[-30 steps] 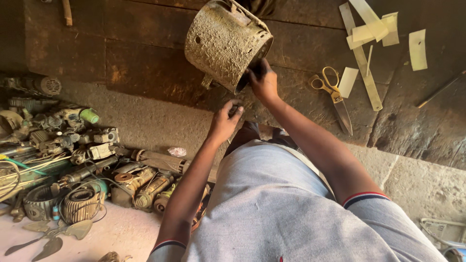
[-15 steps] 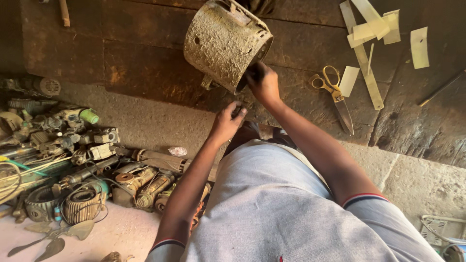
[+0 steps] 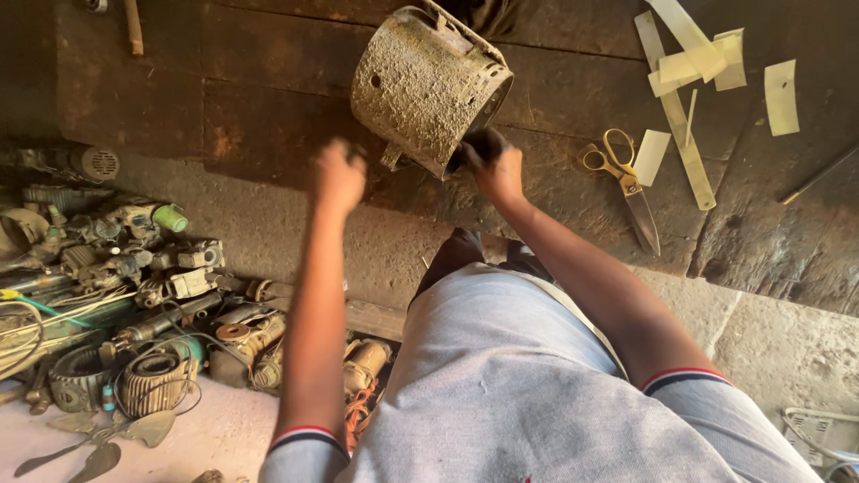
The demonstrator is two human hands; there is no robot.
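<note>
right hand (image 3: 497, 170) grip closed on metal housing (image 3: 425, 85) rim | left hand (image 3: 338, 174) fisted, empty

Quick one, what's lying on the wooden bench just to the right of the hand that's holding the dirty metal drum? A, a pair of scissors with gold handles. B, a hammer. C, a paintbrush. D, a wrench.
A: a pair of scissors with gold handles lies on the bench, right of the right hand gripping the drum at its rim.

Both hands reach forward, left (image 3: 338, 174) loosely curled, right (image 3: 495, 168) gripping.
</note>
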